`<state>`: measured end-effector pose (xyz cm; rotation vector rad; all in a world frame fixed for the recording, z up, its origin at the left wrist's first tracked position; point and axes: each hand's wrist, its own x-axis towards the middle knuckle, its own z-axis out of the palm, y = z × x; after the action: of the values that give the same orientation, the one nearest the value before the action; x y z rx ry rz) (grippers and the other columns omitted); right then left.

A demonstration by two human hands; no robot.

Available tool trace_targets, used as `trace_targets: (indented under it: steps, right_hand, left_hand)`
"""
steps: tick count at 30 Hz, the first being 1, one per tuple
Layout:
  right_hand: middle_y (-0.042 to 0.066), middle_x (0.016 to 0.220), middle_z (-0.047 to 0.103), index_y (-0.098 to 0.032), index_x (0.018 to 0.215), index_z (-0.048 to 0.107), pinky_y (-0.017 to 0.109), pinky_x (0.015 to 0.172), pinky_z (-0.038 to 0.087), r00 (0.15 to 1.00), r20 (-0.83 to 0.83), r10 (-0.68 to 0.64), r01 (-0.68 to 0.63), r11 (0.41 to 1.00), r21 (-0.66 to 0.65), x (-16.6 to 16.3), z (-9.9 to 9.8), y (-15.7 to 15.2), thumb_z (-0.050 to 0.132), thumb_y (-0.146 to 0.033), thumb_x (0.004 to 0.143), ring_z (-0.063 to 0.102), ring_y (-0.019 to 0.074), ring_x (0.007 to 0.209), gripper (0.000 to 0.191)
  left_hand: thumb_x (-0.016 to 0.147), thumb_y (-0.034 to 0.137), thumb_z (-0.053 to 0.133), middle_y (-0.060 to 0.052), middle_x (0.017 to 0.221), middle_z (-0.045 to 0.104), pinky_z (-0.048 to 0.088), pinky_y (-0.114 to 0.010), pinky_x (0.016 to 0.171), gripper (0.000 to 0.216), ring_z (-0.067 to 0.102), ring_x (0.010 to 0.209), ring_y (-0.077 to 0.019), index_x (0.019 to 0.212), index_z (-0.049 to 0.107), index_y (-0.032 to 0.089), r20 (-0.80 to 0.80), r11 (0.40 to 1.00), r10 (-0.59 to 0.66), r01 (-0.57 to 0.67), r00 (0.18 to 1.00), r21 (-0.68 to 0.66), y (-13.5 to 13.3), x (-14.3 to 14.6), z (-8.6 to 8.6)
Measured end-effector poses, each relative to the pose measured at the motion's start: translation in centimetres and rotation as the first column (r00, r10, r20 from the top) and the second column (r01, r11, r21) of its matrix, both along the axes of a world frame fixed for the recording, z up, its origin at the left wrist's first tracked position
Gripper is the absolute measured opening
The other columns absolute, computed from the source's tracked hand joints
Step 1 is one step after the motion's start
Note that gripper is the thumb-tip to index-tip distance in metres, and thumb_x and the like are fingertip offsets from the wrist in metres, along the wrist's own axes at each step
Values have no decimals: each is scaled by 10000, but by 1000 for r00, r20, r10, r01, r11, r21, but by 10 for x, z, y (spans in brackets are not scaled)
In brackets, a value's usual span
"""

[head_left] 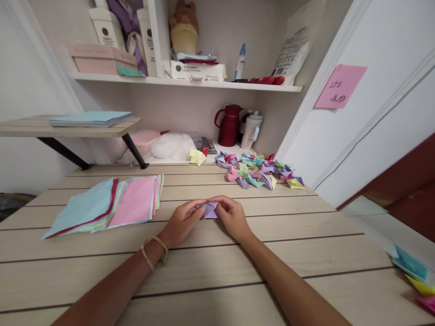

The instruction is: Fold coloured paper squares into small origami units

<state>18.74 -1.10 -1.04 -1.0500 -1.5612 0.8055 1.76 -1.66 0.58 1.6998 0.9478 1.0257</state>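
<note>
A small folded piece of purple paper (210, 210) lies on the wooden table (217, 267), pinched from both sides. My left hand (181, 222) grips its left edge with closed fingers, a bracelet on that wrist. My right hand (231, 216) holds its right edge, fingers curled over the fold. Left of my hands lies a fanned stack of coloured paper sheets (108, 204), pink and light blue on top. Beyond my hands sits a heap of several folded paper pieces (260, 171) in mixed colours.
A red jug (229, 125) and a white cup (251, 130) stand at the back. A yellow folded piece (197, 156) lies near a white bag (173, 146). A side shelf (68, 127) carries more sheets. A pink sticky note (340, 86) is on the right wall. Loose papers (413, 271) lie at the right edge.
</note>
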Motion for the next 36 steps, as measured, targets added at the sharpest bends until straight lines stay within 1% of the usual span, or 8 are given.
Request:
trace_targets:
  steps: [8,14,17,21,27,30,33,36]
  right_hand:
    - [33,820,673,-178,967,673,261,628,481,966,-141,218,-238,960,-146,-1,1,0,471,-216,743,591,151,712,304]
    - [72,867,675,-178,1031,584,265,606,497,988,-115,102,-110,992,-65,-4,-1,1,603,-302,724,621,173,746,331]
    - [67,841,675,-183,1099,515,254,594,498,976,-158,152,-162,985,-53,-5,-1,0,610,-304,728,627,160,717,401]
    - [54,814,662,-170,992,599,257,614,501,960,-107,258,-265,963,-53,-6,1,-5,687,-320,652,617,150,676,382]
    - [71,790,667,-159,807,669,290,641,497,984,-116,132,-142,986,-86,-3,1,-2,620,-383,715,601,174,689,247]
    - [35,675,638,-161,857,624,264,569,495,975,-205,85,-108,989,-104,-3,-2,3,578,-395,746,581,150,618,263]
    - [-3,625,600,-175,950,561,242,525,489,961,-259,100,-128,988,-92,-3,-4,4,562,-377,755,557,127,569,281]
    - [29,727,617,-174,866,615,257,596,492,979,-137,153,-159,987,-34,-4,-2,1,585,-333,738,566,132,632,207]
  left_hand:
    - [678,241,646,-31,802,633,476,-271,699,510,611,733,-139,1143,451,166,239,985,123,-89,963,-149,10,-2,-9]
    - [699,279,620,-73,835,663,481,-285,726,211,608,762,-163,849,623,131,153,985,122,-100,981,-143,10,-2,-7]
    - [706,287,611,-45,765,647,484,-251,622,228,599,689,-147,887,599,148,173,981,165,-145,971,-126,10,-2,-7]
    - [676,278,639,-8,701,621,462,-210,570,216,588,643,-124,841,572,155,215,968,242,-220,946,-121,13,-4,-7]
    - [656,287,662,-46,809,677,478,-272,704,212,612,761,-164,803,633,136,210,969,169,-123,963,-213,8,-4,-2]
    - [624,271,692,-49,782,680,486,-286,690,269,619,726,-165,844,620,134,221,966,123,-66,968,-248,7,-2,-3]
    - [639,267,679,-17,716,648,489,-256,628,248,610,670,-140,831,574,151,243,975,148,-100,959,-198,8,-1,-4]
    - [652,257,665,14,666,609,478,-223,583,198,593,630,-119,778,545,164,251,975,201,-170,947,-142,10,-3,-4]
